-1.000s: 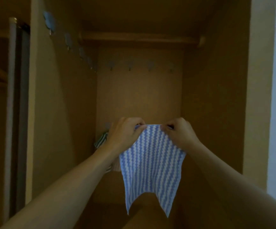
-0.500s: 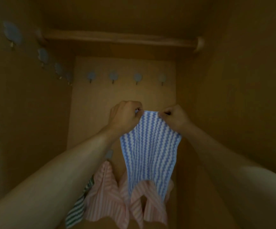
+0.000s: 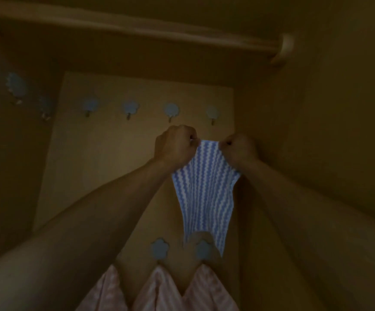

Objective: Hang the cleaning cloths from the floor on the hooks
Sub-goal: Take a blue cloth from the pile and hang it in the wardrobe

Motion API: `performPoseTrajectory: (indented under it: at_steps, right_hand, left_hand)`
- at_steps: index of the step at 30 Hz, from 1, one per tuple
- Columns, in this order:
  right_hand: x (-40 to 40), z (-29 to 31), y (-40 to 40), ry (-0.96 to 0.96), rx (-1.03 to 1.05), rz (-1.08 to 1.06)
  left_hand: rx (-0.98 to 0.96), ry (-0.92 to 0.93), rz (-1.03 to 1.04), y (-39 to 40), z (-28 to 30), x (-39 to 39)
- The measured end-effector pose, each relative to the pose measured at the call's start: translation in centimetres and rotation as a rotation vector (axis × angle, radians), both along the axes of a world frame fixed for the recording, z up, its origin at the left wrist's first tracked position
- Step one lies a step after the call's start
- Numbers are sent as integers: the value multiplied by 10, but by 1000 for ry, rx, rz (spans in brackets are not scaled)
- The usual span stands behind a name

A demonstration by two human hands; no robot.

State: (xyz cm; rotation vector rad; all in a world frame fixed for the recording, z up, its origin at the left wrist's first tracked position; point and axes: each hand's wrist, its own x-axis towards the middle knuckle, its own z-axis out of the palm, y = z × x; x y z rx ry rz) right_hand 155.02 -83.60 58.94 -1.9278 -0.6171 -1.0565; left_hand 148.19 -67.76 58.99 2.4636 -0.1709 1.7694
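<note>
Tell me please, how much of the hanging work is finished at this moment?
Done: pink striped cloths already hang from the lower hooks. In hand: the left hand and right hand pinch the top edge of a blue striped cloth, just below the upper hooks. Left: putting it on a hook; all four upper hooks on the back wall are bare. The floor is out of view.

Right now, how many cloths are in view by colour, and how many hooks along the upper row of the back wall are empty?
Blue-and-white striped cloth: 1, held up by the left hand and right hand.
Pink striped cloths: at least 2, hanging low; the folds make an exact count unclear.
Empty upper back-wall hooks: 4.
Total: at least 3 cloths, 4 empty hooks.
</note>
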Motion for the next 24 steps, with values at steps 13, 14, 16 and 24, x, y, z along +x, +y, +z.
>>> performPoseTrajectory:
  at_steps: [13, 14, 16, 24]
  right_hand:
    - [20, 77, 20, -122, -17, -362]
    - [23, 82, 21, -135, -26, -378]
    - [28, 88, 24, -144, -52, -403]
    - [44, 68, 31, -97, -161, -432]
  left_hand:
    - [-71, -124, -8, -7, 92, 72]
    - [-72, -130, -3, -8, 97, 75]
    - [-72, -140, 17, -11, 103, 81]
    - [-22, -141, 113, -8, 77, 100]
